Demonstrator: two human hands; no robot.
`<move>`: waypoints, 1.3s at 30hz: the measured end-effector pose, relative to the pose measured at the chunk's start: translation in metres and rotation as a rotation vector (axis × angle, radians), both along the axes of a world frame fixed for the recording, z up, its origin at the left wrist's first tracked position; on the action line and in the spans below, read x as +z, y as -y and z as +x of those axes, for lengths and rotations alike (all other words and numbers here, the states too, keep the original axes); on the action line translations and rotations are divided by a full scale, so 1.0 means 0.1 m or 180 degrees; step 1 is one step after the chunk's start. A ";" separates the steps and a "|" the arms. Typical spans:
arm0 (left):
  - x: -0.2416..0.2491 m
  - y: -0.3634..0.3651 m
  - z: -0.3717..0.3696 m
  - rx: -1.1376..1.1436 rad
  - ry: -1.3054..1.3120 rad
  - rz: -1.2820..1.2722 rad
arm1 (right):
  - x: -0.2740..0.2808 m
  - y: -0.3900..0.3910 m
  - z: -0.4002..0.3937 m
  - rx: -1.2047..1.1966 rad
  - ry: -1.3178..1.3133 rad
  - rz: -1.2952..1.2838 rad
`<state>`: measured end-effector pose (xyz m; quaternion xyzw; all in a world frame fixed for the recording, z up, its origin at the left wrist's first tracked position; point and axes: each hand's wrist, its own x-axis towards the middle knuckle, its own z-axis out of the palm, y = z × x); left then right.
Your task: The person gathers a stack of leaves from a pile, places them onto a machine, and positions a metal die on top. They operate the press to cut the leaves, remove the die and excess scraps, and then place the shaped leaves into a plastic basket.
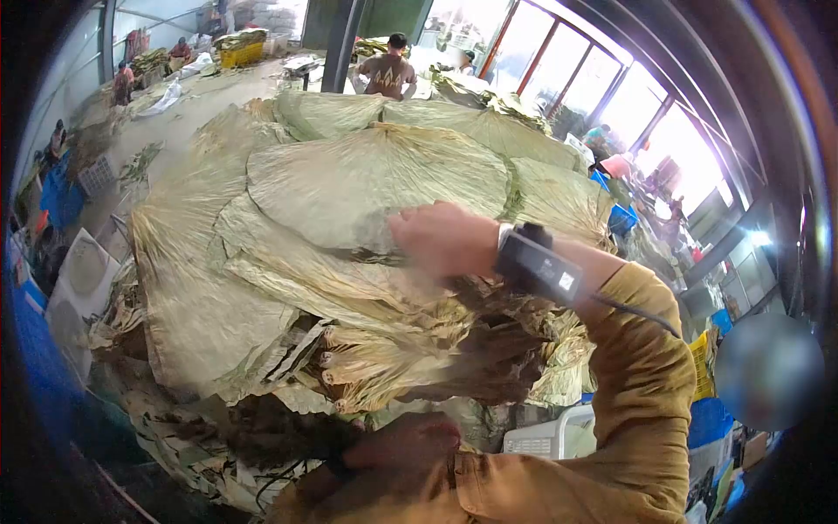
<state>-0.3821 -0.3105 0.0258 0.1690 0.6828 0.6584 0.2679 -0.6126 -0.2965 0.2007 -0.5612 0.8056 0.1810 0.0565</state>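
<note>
Two hands work at a great heap of dried leaves. The right hand [441, 237] lies on top of the heap with its fingers curled down onto the large round leaf [375, 179] — whether it pinches the leaf edge or only presses on it cannot be told, as the hand is blurred. A black wrist device [539, 266] sits just behind it, with a cable running down over the mustard sleeve [642, 384]. The left hand [403, 444] is low in the view, in shadow at the near foot of the heap, loosely closed against the dark, crumpled leaves there; its grip is unclear.

Below the right hand, bundled leaf stalks [349, 367] jut out toward the viewer. The leaf pile [209, 288] spreads wide — fan-shaped sheets overlapping one another. Beyond it, a person in a brown shirt [388, 74] stands with back turned, and a yellow crate [242, 54] sits far off.
</note>
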 end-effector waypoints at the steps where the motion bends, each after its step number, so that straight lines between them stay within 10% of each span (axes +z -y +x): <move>1: -0.02 -0.01 -0.02 -0.0035 -0.0004 0.0061 | -0.06 0.01 -0.02 0.0007 -0.0178 -0.0160; 9: -0.11 0.02 -0.15 -0.0229 -0.0074 0.0401 | 0.45 0.01 -0.30 -0.0214 0.0364 -0.1132; 21: -0.39 -0.06 -0.20 -0.1042 0.0467 0.1349 | 1.76 -0.17 -1.00 0.0023 -0.1320 -0.2901; 30: -0.14 -1.07 -0.34 -0.2123 0.1226 0.3639 | 2.70 -2.55 0.64 -0.0682 -0.1054 -0.4136; 39: 1.47 -2.37 0.49 -0.2283 0.1979 0.4379 | 1.73 -4.92 4.10 -0.2186 -0.1485 -0.5834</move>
